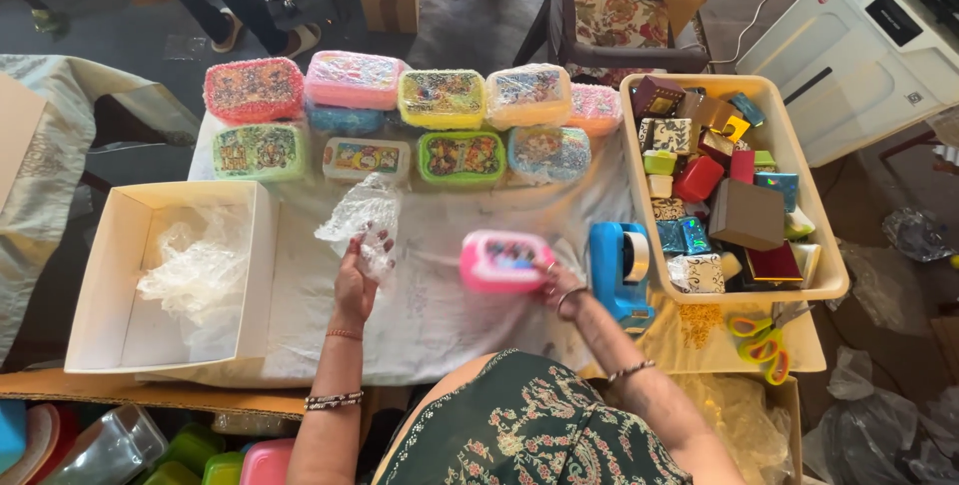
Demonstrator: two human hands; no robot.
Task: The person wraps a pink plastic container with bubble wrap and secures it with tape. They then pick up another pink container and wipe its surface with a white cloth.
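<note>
Pink lunch box (502,260) sits in your right hand (555,285), held just above the white table cloth (430,295) near the middle of the table; your fingers are curled around its right end, gripping it. Its long axis runs left to right across the view, the picture lid tilted up toward the camera. Your left hand (356,280) is closed on a crumpled sheet of clear plastic wrap (362,217), fingers pinching its lower edge, the sheet standing up above the hand. Just right of the box stands a blue tape dispenser (619,265), close to your right wrist. Beyond it a cream tray (804,180) is packed with small gift boxes in mixed colours. Along the far edge, two rows of wrapped lunch boxes (400,115) lie side by side, well apart from your hands. At left an open white carton (110,275) holds more clear plastic. Yellow-green scissors (759,340) rest at the right front corner. Nothing lies between your two hands except bare cloth.
</note>
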